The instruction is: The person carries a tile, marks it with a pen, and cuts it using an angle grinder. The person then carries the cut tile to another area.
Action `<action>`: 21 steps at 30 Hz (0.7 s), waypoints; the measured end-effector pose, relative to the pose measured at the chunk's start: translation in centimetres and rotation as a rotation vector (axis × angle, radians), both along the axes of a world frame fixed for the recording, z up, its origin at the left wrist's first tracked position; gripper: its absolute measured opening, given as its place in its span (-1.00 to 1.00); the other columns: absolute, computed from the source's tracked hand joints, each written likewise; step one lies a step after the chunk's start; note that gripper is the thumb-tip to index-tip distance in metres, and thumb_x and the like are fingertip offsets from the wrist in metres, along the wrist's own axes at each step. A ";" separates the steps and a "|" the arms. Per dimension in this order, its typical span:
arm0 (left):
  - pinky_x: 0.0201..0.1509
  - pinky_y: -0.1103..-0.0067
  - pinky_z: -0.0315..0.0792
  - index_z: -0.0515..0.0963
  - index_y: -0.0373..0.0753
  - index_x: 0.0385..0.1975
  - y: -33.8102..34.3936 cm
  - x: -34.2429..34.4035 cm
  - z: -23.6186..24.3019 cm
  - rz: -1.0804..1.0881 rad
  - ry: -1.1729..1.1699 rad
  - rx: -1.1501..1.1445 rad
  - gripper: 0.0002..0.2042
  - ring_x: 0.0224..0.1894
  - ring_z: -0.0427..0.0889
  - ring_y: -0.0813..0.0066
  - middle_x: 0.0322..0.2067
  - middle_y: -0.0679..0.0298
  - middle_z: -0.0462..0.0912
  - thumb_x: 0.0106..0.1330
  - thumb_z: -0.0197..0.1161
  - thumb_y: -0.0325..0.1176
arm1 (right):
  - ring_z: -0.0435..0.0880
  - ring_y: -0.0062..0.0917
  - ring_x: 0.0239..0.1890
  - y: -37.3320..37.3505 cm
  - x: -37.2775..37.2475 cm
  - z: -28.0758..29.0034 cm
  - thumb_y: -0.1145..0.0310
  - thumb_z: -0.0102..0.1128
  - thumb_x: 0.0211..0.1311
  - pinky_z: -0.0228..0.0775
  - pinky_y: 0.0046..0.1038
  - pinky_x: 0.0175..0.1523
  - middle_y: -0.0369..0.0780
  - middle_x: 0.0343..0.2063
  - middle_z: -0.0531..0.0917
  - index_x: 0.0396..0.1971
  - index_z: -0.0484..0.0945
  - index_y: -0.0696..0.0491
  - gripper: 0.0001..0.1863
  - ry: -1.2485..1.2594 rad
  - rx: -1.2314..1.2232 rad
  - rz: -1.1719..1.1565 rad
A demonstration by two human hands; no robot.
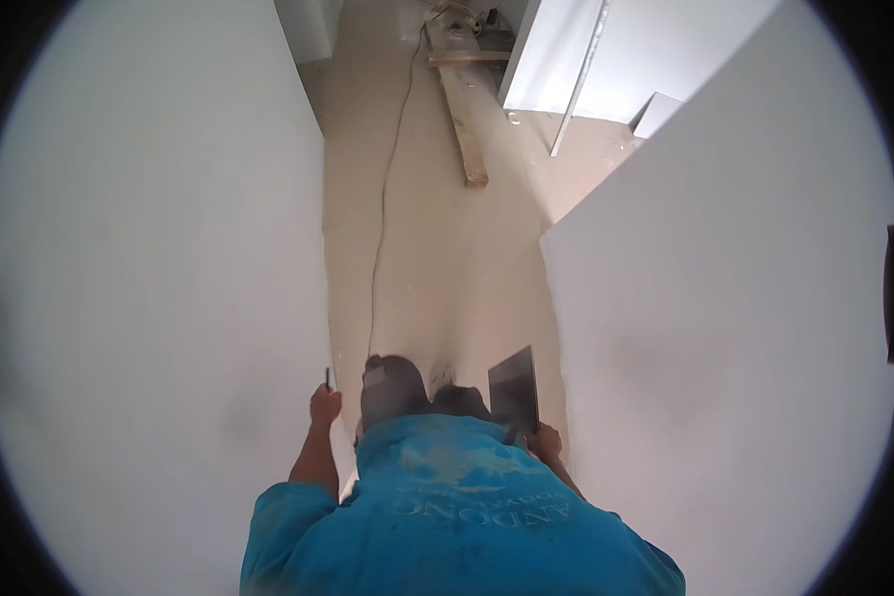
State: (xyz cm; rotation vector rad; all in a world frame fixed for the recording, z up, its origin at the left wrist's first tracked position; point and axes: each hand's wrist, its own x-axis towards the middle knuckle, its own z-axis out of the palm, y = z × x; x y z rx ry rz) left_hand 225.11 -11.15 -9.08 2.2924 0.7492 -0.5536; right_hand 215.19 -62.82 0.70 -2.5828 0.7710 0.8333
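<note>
Left hand (324, 405): clenched on a small dark blade (328, 377), tip up, touching or just beside the edge of the white wall (149, 278) on the left. Right hand (544, 440): grasping the handle of a flat steel trowel (515, 387), blade raised and tilted, near the white wall corner (606, 298) on the right.

Procedure, as judged: keep small blade flat to the wall edge; draw in even strokes; hold trowel level, close by, ready to load. Keep feet (392, 382) clear of the cable (382, 219) along the floor (447, 268).

Trowel: rectangular, dull grey, thin-edged, smeared. Small blade: narrow, dark, mostly hidden by fingers. Wooden plank (464, 119) lying well ahead.
</note>
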 end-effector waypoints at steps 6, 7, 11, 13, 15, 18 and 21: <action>-0.38 0.37 0.52 0.40 -0.26 -0.45 1.7 7.3 -4.8 0.199 0.122 -0.025 -0.87 -0.48 0.65 0.22 -0.59 0.14 0.55 0.06 0.14 -0.38 | 0.66 -0.16 -0.13 0.1 22.3 -1.4 0.15 0.24 0.06 0.48 -0.15 -0.02 -0.07 -0.24 0.69 -0.11 0.63 -0.03 -0.62 -0.010 -0.008 -0.009; -0.46 0.42 0.52 0.37 -0.27 -0.46 2.8 8.6 -7.0 0.162 0.118 0.001 -0.88 -0.55 0.66 0.32 -0.63 0.19 0.51 0.07 0.15 -0.41 | 0.66 -0.16 -0.12 0.8 25.7 -1.5 0.16 0.24 0.07 0.48 -0.16 -0.01 -0.07 -0.23 0.69 -0.09 0.62 -0.04 -0.62 -0.003 -0.012 -0.011; -0.17 0.28 0.49 0.46 -0.26 -0.44 6.1 21.3 -9.1 0.230 0.173 0.039 -0.82 -0.27 0.63 0.04 -0.41 0.02 0.62 0.01 0.19 -0.32 | 0.66 -0.17 -0.11 3.3 37.1 -2.9 0.12 0.23 0.07 0.48 -0.15 -0.01 -0.11 -0.20 0.69 -0.09 0.62 -0.12 -0.63 0.044 -0.040 -0.137; -0.19 0.26 0.48 0.46 -0.28 -0.43 7.8 30.2 -9.3 0.285 0.104 0.031 -0.79 -0.28 0.63 0.03 -0.42 0.03 0.62 0.01 0.21 -0.29 | 0.66 -0.17 -0.11 3.6 42.5 -3.2 0.09 0.23 0.06 0.49 -0.14 -0.02 -0.10 -0.21 0.69 -0.11 0.62 -0.13 -0.63 -0.025 -0.082 -0.102; -0.22 0.26 0.47 0.46 -0.30 -0.42 6.1 41.6 -5.2 0.109 0.008 0.124 -0.77 -0.29 0.62 0.01 -0.43 0.02 0.61 0.01 0.21 -0.29 | 0.66 -0.16 -0.12 3.1 46.3 -2.6 0.08 0.23 0.04 0.50 -0.13 -0.04 -0.10 -0.22 0.69 -0.12 0.63 -0.13 -0.62 -0.039 -0.092 -0.125; -0.28 0.22 0.46 0.44 -0.31 -0.44 4.7 56.2 2.0 0.036 -0.205 0.152 -0.80 -0.38 0.59 -0.07 -0.49 -0.01 0.58 0.03 0.15 -0.31 | 0.66 -0.12 -0.14 2.3 53.8 -0.3 0.06 0.23 0.02 0.51 -0.12 -0.10 -0.08 -0.24 0.69 -0.14 0.64 -0.10 -0.61 -0.030 -0.042 -0.136; -0.26 0.22 0.46 0.45 -0.29 -0.41 1.4 73.4 10.2 -0.013 -0.297 0.060 -0.81 -0.35 0.60 -0.07 -0.47 -0.02 0.59 0.09 0.10 -0.30 | 0.65 -0.11 -0.13 2.4 63.6 2.4 0.04 0.23 0.02 0.50 -0.12 -0.10 -0.08 -0.24 0.70 -0.16 0.65 -0.10 -0.61 -0.022 -0.047 -0.176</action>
